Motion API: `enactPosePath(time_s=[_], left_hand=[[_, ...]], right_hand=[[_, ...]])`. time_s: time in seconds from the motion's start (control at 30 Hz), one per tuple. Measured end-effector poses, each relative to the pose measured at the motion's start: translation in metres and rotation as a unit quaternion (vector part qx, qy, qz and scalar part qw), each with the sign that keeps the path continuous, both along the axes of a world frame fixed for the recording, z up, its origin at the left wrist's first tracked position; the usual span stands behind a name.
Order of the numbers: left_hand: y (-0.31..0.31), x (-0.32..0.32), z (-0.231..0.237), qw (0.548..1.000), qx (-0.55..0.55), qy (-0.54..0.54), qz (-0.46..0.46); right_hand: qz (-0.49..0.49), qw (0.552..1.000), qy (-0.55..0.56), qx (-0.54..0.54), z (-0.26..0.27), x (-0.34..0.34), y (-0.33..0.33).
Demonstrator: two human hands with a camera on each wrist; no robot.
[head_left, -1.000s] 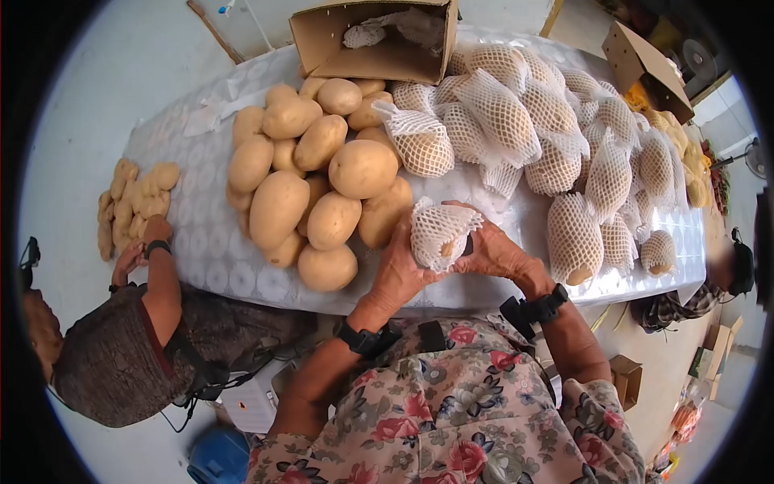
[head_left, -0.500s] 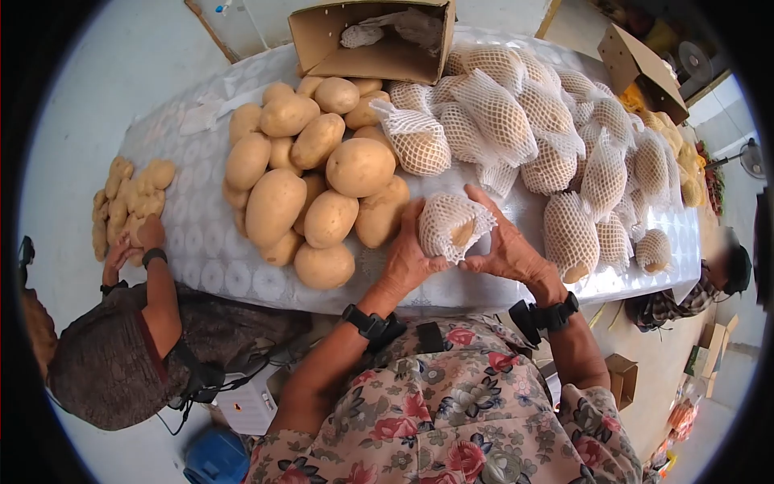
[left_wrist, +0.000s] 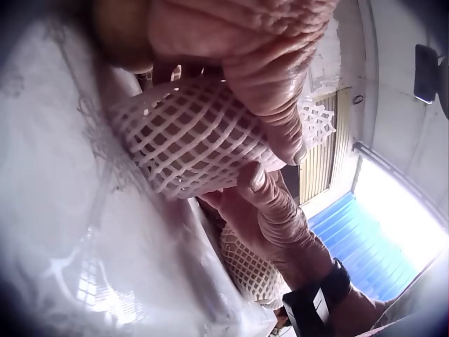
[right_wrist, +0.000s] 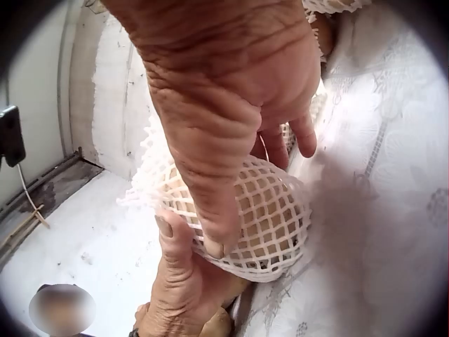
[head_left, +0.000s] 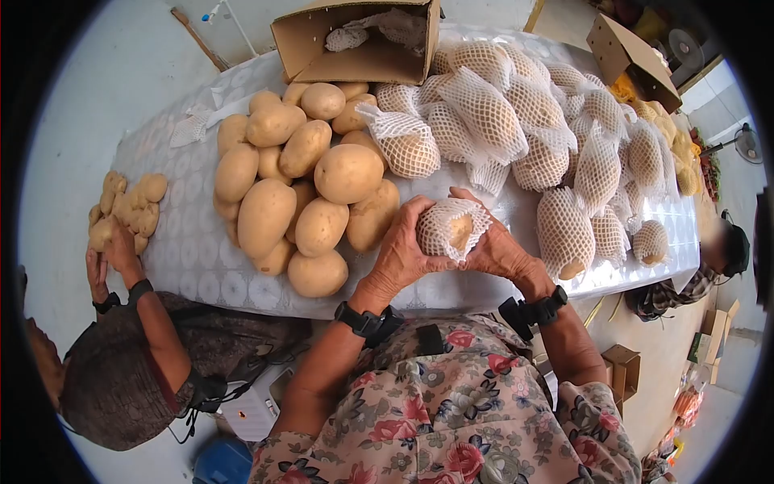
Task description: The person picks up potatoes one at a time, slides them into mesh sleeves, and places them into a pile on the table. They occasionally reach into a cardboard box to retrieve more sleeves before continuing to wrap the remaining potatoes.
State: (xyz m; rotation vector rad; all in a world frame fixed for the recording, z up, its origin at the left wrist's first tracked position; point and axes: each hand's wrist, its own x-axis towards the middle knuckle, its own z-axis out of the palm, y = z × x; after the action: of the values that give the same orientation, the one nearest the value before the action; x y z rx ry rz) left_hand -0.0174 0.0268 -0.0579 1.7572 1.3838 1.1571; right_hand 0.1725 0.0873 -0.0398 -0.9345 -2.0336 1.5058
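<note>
Between my two hands stands a large potato in a white foam net sleeve, its bare end showing through the sleeve's opening. My left hand grips it from the left, fingers round the far side and thumb on the near side. From the right my right hand holds it in the same way. In the left wrist view both thumbs press near the open end of the netting. The right wrist view shows the right thumb lying across the mesh, close to the left thumb.
Bare potatoes are heaped left of my hands, netted potatoes to the right, all on a patterned table cover. An open cardboard box lies at the back. At far left another person's hands touch smaller potatoes.
My right hand came away from the netted potato half a second ago and now grips it again. The sleeve's open end has turned to show the potato's bare end.
</note>
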Motion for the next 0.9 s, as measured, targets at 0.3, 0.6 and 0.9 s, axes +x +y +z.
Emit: enactPosePath(time_s=[0.3, 0.6, 0.9], left_hand=[[0.006, 0.015, 0.039, 0.980, 0.173, 0.099, 0.025], [0.003, 0.018, 0.020, 0.994, 0.079, -0.057, 0.044], [0.001, 0.010, 0.010, 0.999, 0.029, -0.035, 0.029]], right_hand=[[0.043, 0.994, -0.044, 0.090, -0.008, -0.006, 0.006], [0.024, 0.996, -0.024, 0.080, 0.002, -0.021, -0.008], [-0.142, 0.963, 0.181, -0.140, -0.009, -0.031, 0.001]])
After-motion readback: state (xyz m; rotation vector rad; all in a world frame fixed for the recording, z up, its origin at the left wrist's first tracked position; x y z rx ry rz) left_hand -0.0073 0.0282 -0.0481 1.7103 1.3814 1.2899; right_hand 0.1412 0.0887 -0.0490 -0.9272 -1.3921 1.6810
